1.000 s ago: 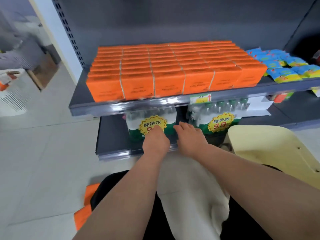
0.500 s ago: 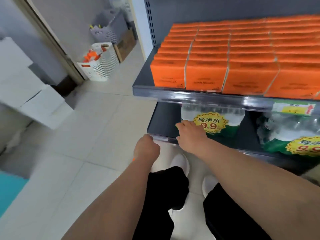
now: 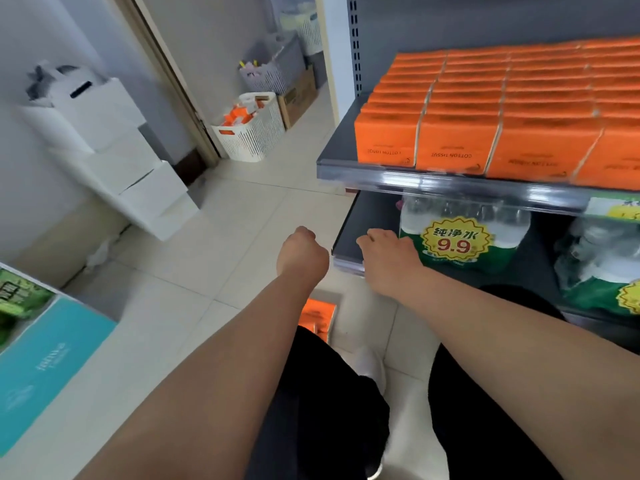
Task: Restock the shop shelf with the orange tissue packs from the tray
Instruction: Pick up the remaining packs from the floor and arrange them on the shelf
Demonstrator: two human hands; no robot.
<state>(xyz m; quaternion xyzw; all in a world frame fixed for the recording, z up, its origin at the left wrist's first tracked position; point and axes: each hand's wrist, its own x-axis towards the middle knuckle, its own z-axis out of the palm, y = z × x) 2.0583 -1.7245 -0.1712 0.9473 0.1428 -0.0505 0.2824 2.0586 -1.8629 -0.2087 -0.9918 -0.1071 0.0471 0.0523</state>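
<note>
Head view: hands [image 3: 303, 258] below orange tissue packs [image 3: 485, 109]

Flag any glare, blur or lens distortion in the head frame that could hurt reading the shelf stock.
Head view: white glare streaks run along the clear shelf-edge strip; print on the orange tissue packs reads at the left end but smears toward the right frame edge; the 9.9 sticker is sharp; the wide-angle lens bends the door frame; lighting is even and shadows are soft.
</note>
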